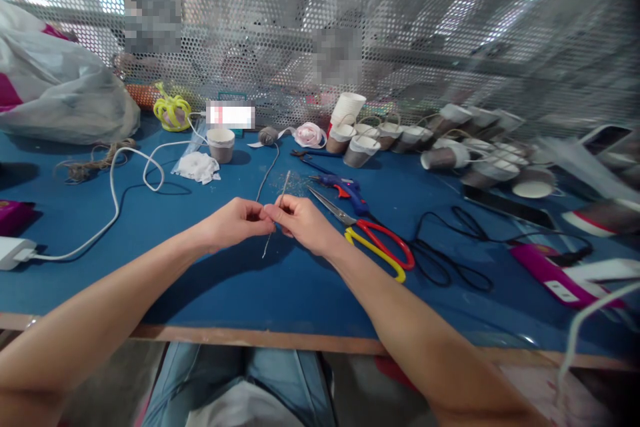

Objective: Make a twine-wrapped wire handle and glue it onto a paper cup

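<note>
My left hand [246,219] and my right hand [299,219] meet above the blue table, fingertips pinched together. Between the right fingers runs a thin, stiff-looking pale strand [286,181], its lower end [265,253] poking out below; wire or twine, I cannot tell. A grey cord [270,163] leads from a small ball of cord [269,136] down to my left fingers, which close on it. The fingers hide where cord and strand meet. Right of my right hand lie large scissors [357,220] with red and yellow handles, and a blue glue gun [345,188].
A paper cup [221,145] and crumpled white material [197,167] stand beyond my left hand. Several wrapped cups [361,150] with looped handles fill the back right. A pink ribbon roll [309,135], black cable [435,247], white cable [117,207] and purple power strip [543,263] lie around.
</note>
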